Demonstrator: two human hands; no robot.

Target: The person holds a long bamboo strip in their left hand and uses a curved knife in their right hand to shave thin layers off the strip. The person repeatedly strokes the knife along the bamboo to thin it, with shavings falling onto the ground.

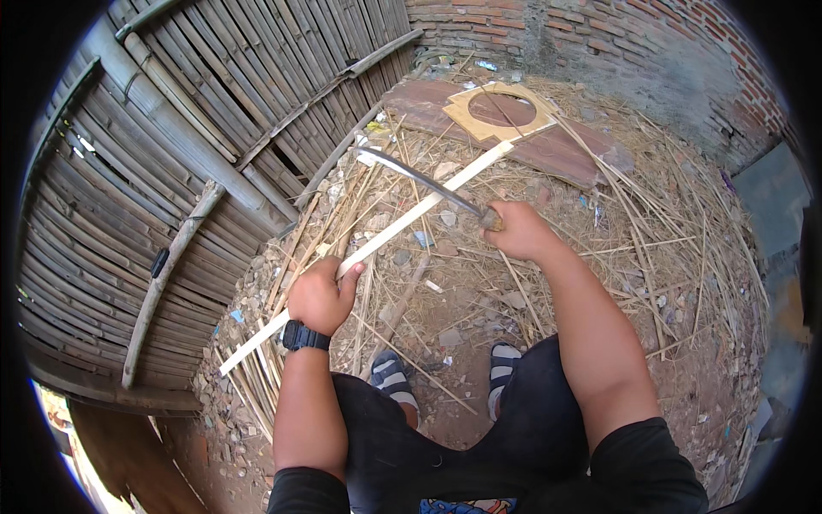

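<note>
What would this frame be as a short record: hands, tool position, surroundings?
Left hand: grips a pale strip
Watch: black, left wrist
Right hand: holds a curved blade by its handle
Blade: crosses the strip in view; contact unclear
Beyond: cut-out board with round hole, on a brown panel
Left side: slatted wall
Far edge: brick wall

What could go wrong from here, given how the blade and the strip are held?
The curved blade, held by its handle in the right hand, crosses the pale strip; a slip along it might reach the bare left hand. The strip could also twist, since only that hand grips it. Footing may be uncertain too: loose stalks and rubble litter the ground.
</note>
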